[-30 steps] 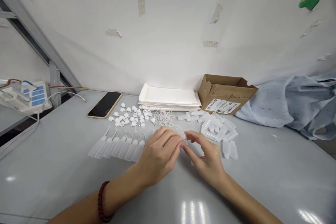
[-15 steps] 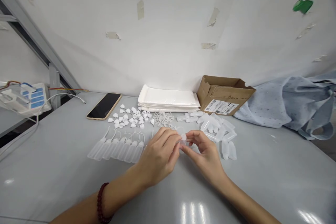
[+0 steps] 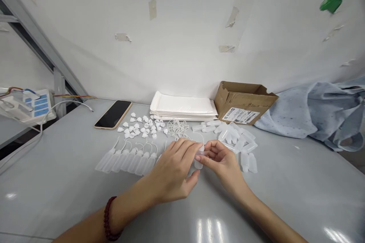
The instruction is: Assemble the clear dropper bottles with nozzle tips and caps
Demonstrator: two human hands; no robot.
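Note:
A small translucent squeeze bottle (image 3: 199,164) with a white cap stands upright between my hands, a thin cord curving up from its top. My right hand (image 3: 224,161) pinches the bottle's upper part between thumb and fingers. My left hand (image 3: 175,169) is on its left side, its fingers stretched to the cap and its thumb spread away below. Part of the cap is hidden behind these fingers. To the left lies a row of capped bottles (image 3: 125,161) with cords. Beyond them are loose white caps (image 3: 142,125) and a heap of white cords (image 3: 177,127).
Uncapped bottles (image 3: 238,136) lie in a pile on the right. Behind stand a stack of white envelopes (image 3: 184,106) and an open cardboard box (image 3: 245,104). A phone (image 3: 113,114), a power strip (image 3: 37,106) and a light blue cloth bag (image 3: 293,110) are at the sides.
My left thumb has come away from the bottle and dropped lower, while its fingers moved right over the cap. More of the bottle's lower body shows now. The right hand keeps its grip.

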